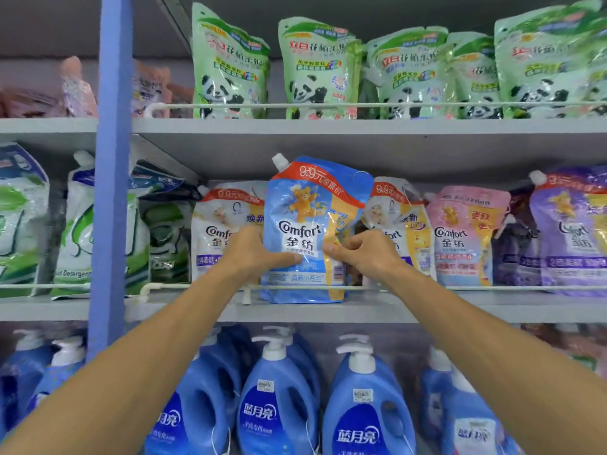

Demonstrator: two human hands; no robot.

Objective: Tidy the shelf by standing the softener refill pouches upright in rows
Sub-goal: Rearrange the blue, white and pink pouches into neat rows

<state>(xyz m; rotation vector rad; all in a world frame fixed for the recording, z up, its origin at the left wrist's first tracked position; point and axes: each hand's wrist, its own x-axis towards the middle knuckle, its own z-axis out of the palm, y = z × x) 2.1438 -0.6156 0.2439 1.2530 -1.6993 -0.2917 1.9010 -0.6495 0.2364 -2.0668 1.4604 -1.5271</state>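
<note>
A blue Comfort refill pouch (308,205) stands upright at the front of the middle shelf (460,308), its base at the white wire rail (492,288). My left hand (253,254) grips its left edge, thumb across the front. My right hand (361,254) pinches its right side. Behind it stand a white Comfort pouch (218,224) on the left and another white and yellow pouch (394,211) on the right. Further right are a pink pouch (460,231) and a purple pouch (571,231).
A blue upright post (111,175) divides the shelving at left, with green and white detergent bags (78,224) beside it. Green panda pouches (315,70) fill the top shelf. Blue pump bottles (276,399) stand on the shelf below.
</note>
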